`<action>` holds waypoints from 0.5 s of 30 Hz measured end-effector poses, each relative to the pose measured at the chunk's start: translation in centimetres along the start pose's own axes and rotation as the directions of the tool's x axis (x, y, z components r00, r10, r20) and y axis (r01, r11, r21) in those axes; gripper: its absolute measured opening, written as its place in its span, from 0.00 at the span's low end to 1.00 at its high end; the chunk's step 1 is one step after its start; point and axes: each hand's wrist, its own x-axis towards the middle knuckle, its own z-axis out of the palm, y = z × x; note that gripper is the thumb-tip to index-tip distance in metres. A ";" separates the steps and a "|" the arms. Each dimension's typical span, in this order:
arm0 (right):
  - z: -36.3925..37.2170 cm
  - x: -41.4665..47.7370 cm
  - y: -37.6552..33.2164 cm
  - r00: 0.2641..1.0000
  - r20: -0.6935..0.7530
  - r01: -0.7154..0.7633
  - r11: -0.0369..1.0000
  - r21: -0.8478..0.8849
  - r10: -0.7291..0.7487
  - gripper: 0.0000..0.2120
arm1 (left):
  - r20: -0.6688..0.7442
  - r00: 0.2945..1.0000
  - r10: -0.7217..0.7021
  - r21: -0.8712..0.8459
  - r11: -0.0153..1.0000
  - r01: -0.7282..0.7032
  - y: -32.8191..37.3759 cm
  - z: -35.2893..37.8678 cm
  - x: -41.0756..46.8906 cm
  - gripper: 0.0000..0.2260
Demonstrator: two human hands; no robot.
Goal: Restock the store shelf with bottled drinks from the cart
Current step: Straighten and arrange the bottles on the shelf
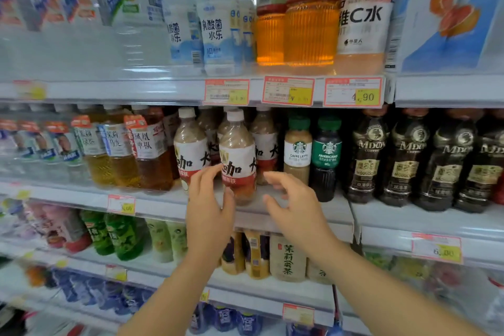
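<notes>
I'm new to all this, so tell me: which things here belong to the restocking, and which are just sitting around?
In the job: milk coffee bottle, left hand gripping it, right hand open beside it, middle shelf.
Just there: Starbucks bottles, dark coffee bottles, amber tea bottles, price tags.

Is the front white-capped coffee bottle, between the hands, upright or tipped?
Upright: the coffee bottle stands cap up, base on the shelf.

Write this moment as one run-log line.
left hand: holds coffee bottle | right hand: open, right of bottle | place: middle shelf front
</notes>
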 end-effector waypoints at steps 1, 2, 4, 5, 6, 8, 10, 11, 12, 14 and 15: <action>0.6 0.5 -0.3 0.999 0.019 -0.033 0.999 0.000 0.033 0.22 | -0.010 0.998 -0.058 0.006 0.998 0.058 -0.6 -0.5 0.7 0.20; 1.4 1.2 -0.6 0.998 0.028 -0.059 0.998 -0.001 0.059 0.25 | -0.011 0.993 -0.119 0.015 0.993 0.119 -1.3 -1.0 1.4 0.22; 3.1 2.7 -1.1 0.993 0.013 -0.121 0.992 0.031 0.121 0.31 | 0.017 0.978 -0.210 0.008 0.978 0.210 -2.7 -1.7 2.7 0.28; 4.2 3.4 -1.4 0.988 -0.016 -0.154 0.986 0.063 0.155 0.33 | 0.045 0.972 -0.230 -0.006 0.973 0.230 -3.3 -1.9 3.3 0.30; 5.3 4.2 -1.6 0.980 -0.063 -0.182 0.979 0.092 0.188 0.34 | 0.076 0.969 -0.236 -0.020 0.971 0.238 -4.0 -2.2 3.9 0.32; 7.3 5.7 -1.9 0.949 -0.178 -0.243 0.963 0.116 0.261 0.37 | 0.124 0.967 -0.224 -0.039 0.972 0.230 -5.3 -2.5 4.9 0.36; 8.8 6.6 -2.0 0.907 -0.283 -0.290 0.949 0.124 0.314 0.39 | 0.161 0.966 -0.202 -0.075 0.974 0.216 -6.4 -2.6 5.9 0.38; 9.1 6.8 -2.1 0.888 -0.323 -0.303 0.945 0.121 0.326 0.39 | 0.181 0.966 -0.186 -0.098 0.974 0.205 -6.9 -2.6 6.4 0.39; 9.3 6.9 -2.1 0.873 -0.357 -0.312 0.943 0.118 0.333 0.39 | 0.204 0.963 -0.174 -0.119 0.972 0.201 -7.3 -2.6 6.8 0.40; 9.2 6.7 -1.9 0.846 -0.409 -0.329 0.939 0.101 0.341 0.37 | 0.247 0.955 -0.166 -0.158 0.965 0.209 -8.1 -2.6 7.3 0.42; 8.9 6.5 -1.7 0.836 -0.435 -0.332 0.940 0.083 0.333 0.37 | 0.265 0.950 -0.166 -0.177 0.960 0.217 -8.4 -2.5 7.4 0.43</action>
